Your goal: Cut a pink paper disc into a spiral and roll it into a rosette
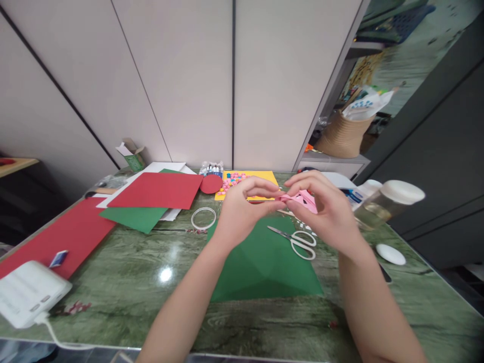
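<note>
Between my two hands is a folded pink piece (304, 200), perhaps paper or ribbon; the fingers hide part of it. My left hand (245, 209) pinches its left end between thumb and fingers. Thumb and fingertips of my right hand (327, 209) close on the same piece from the right. Both hands are held above a green sheet (260, 267) lying on the table. White-handled scissors (298, 243) rest on that sheet, below my right hand, blades slightly apart. Behind the hands, a yellow sheet (266, 177) bears many small pink, blue and yellow pieces (231, 182).
A roll of clear tape (203, 219) and a red paper circle (210, 184) lie left of my hands. Red sheets (155, 190) overlap green and white ones further left. A white power bank (28, 292) with a cable sits front left. A lidded jar (389, 204) stands at right.
</note>
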The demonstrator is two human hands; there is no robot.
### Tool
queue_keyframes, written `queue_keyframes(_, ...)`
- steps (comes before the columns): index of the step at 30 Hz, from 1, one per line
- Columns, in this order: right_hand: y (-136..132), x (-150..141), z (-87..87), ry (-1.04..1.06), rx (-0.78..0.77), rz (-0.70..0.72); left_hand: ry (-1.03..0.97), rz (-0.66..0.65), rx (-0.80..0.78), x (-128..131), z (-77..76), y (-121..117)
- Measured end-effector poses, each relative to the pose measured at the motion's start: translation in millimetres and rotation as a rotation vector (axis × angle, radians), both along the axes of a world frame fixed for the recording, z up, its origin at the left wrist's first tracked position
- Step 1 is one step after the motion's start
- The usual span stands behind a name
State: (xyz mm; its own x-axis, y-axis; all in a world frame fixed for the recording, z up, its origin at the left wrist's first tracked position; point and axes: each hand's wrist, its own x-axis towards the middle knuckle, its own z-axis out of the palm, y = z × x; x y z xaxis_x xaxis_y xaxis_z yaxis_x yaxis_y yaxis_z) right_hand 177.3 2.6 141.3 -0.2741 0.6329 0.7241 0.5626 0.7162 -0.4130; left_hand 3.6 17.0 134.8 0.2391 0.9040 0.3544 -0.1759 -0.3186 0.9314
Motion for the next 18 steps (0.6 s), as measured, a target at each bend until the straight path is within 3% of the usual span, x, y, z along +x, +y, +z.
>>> queue_keyframes(9, 2.4, 3.8, -0.8, 0.053, -0.074, 0.020, -0.080, -0.022, -0.137, 0.0, -2.8, 6.6)
queue_keyframes(18, -3.9, -1.5, 1.6, 0.019, -0.056, -0.083, -0.207, -0.112, -0.259, 5.2, -6.5, 9.7)
